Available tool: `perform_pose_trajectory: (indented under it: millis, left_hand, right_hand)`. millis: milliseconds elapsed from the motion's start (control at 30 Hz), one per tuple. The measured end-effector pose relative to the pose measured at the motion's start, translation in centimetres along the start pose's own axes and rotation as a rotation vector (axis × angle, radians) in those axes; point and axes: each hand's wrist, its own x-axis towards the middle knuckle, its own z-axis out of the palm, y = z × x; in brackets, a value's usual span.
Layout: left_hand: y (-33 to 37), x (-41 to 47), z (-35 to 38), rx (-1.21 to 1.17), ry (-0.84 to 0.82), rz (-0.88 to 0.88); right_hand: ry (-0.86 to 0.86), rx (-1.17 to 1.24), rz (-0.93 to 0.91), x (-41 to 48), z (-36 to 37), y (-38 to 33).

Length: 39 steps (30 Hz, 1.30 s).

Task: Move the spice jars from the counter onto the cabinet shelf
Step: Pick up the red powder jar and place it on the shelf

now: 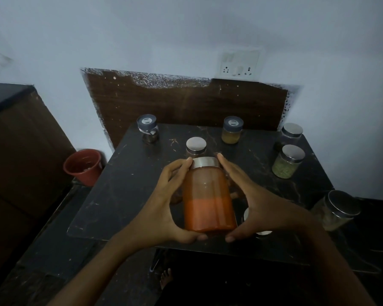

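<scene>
Two hands, left hand [164, 202] and right hand [260, 206], hold a big orange jar [208, 202] over the dark tabletop [124, 191]. Their fingers [178, 170] curl round its sides.

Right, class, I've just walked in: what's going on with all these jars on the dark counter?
A person grips a large orange jar with a steel lid between the left hand and the right hand, over the dark counter. Other jars stand on it, not yet moved, among them a yellow-filled jar at the back and a green-filled jar on the right.
</scene>
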Motion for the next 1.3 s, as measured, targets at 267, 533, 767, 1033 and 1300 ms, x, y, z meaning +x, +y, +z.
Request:
perform_pose_trajectory:
  millis: [267,533,767,1033,1300]
  left_hand:
    - [-0.4,0.5,0.7,0.114,-0.051,0.030]
    - [-0.1,0.1,0.4,-0.082,0.031,-0.002]
    - [0.1,0.3,0.4,0.058,-0.047,0.016]
    - [0.3,-0.3,0.0,-0.155,-0.015,-0.014]
    - [0.3,0.4,-0.7,0.020,-0.048,-0.008]
  right_hand:
    - [0.042,-0.028,-0.042,0.7,0.6,-0.3]
    - [0.076,0.188,-0.005,0.1,0.9,0.2]
    - [0.139,0.007,-0.052,0.5,1.4,-0.3]
    - [0.050,0.259,-0.001,0.4,1.0,-0.4]
    - [0.114,0.096,-0.043,1.2,1.4,-1.0]
